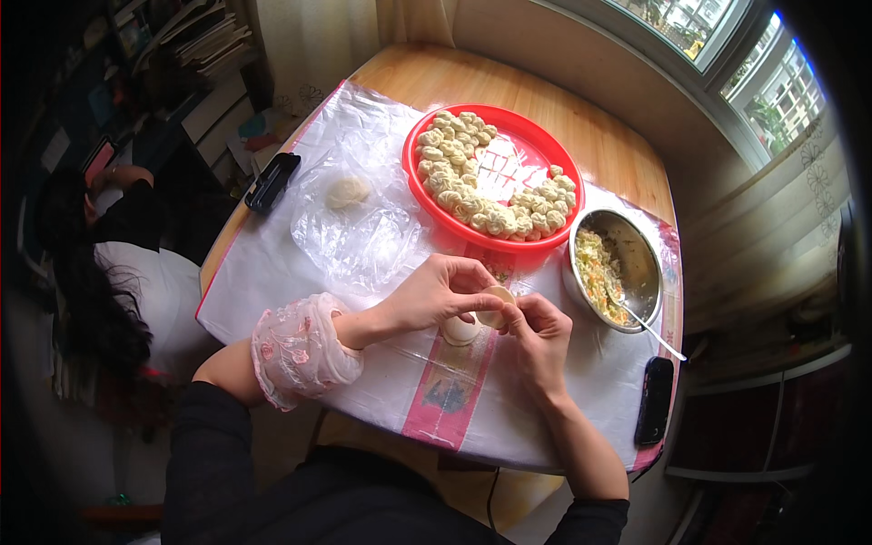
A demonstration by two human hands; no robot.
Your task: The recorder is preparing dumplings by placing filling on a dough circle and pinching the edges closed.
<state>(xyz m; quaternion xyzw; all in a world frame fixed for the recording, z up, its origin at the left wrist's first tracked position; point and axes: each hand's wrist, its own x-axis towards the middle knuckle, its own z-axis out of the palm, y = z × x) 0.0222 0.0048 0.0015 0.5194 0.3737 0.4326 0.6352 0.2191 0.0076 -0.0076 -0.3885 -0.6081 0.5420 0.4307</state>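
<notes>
My left hand (436, 293) and my right hand (541, 334) meet over the table, both pinching the edges of a thin round dough wrapper (496, 315). The wrapper is held up on a slant, and fingers hide part of its rim. Just below it, one or more round dough wrappers (461, 332) lie on the tablecloth. Beyond my hands, a red round tray (413, 180) holds many pleated dumplings (501, 219) along its left and near sides. To the right, a steel bowl (644, 255) contains chopped vegetable filling (596, 272), with a metal spoon (650, 328) leaning over its rim.
A dough lump (347, 193) lies in or under clear plastic (340, 252) at left. A black case (272, 182) sits on the left edge, a black phone-like device (655, 400) on the right. Another person (150, 300) is at the left, beside a cluttered desk.
</notes>
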